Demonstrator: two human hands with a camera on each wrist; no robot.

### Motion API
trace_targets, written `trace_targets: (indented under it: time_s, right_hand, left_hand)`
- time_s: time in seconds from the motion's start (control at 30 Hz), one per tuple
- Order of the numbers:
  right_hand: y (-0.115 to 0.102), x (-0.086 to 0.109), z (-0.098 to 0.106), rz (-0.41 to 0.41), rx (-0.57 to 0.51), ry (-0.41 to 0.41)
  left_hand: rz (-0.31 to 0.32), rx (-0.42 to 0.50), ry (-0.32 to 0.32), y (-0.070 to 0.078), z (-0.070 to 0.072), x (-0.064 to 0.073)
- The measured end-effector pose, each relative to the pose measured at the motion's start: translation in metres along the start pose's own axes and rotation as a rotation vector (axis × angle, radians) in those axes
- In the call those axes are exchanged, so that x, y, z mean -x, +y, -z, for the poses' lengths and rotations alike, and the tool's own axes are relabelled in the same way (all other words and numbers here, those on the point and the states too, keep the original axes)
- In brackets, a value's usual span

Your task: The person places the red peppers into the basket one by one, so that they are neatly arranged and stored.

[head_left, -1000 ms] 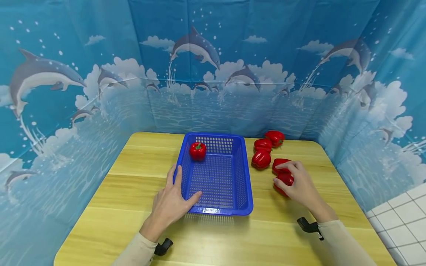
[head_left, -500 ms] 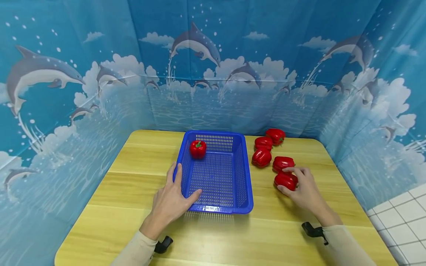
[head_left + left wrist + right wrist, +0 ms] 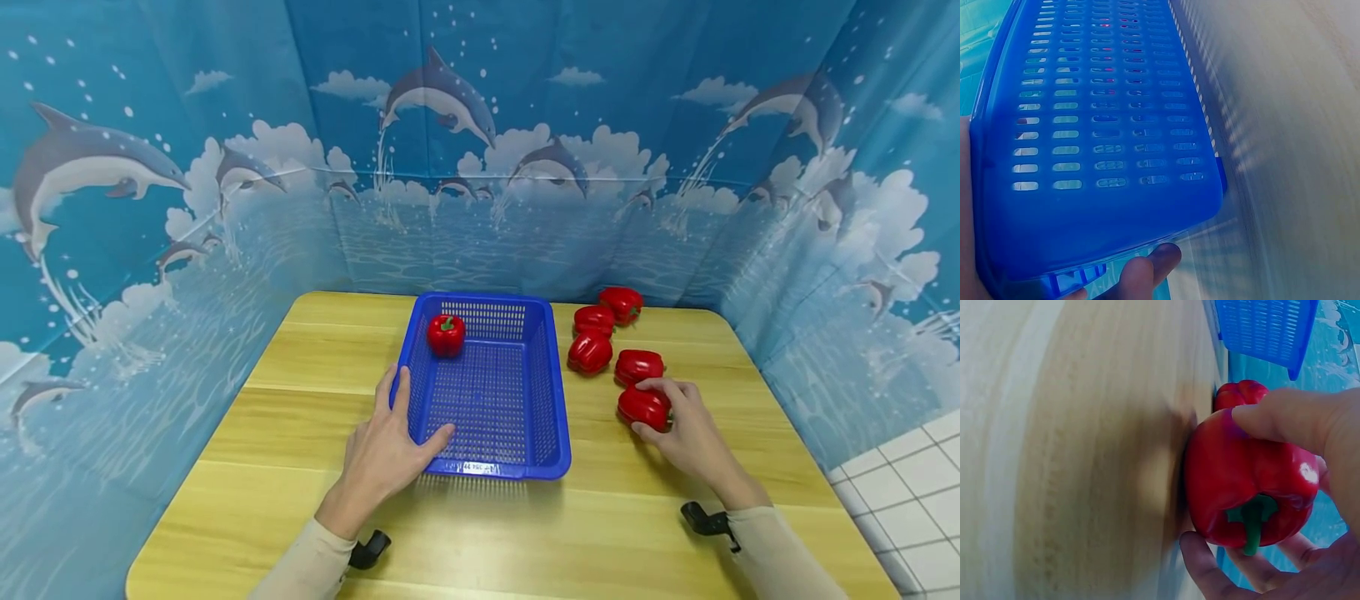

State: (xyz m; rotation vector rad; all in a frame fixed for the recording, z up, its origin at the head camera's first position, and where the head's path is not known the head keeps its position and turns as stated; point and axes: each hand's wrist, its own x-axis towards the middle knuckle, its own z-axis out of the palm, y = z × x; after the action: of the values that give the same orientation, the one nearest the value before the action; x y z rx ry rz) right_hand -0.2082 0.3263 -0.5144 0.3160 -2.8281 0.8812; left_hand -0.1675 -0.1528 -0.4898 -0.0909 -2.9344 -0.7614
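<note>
My right hand (image 3: pixel 693 437) has thumb and fingers round the stem end of the nearest red bell pepper (image 3: pixel 642 407), which lies on the table. In the right wrist view the thumb presses on this bell pepper (image 3: pixel 1241 481), and its green stem points towards the palm. Another bell pepper (image 3: pixel 637 367) lies just behind it. At the near left corner of the blue plastic basket (image 3: pixel 564 450), my left hand (image 3: pixel 382 458) rests with fairly straight fingers at the left rim and the thumb over the near rim. One red bell pepper (image 3: pixel 446 336) stands inside, at the back left.
Farther back on the wooden table (image 3: pixel 300 433), right of the basket, several more bell peppers (image 3: pixel 590 352) lie close together. A dolphin-print curtain (image 3: pixel 450 233) hangs behind and beside the table. White tiles (image 3: pixel 911 492) show at the lower right.
My right hand has shifted slightly right and nearer, from over the two near bell peppers to the stem end of the nearest one. My left hand has stayed at the basket.
</note>
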Motion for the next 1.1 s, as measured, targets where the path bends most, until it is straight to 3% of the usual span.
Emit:
trace_targets:
  time_s: [1.1]
  right_hand:
    - [0.0040,-0.0010,-0.0029,-0.008,0.013,-0.004]
  left_hand:
    - [0.001,-0.004,-0.002,0.0000,0.0011,0.0007]
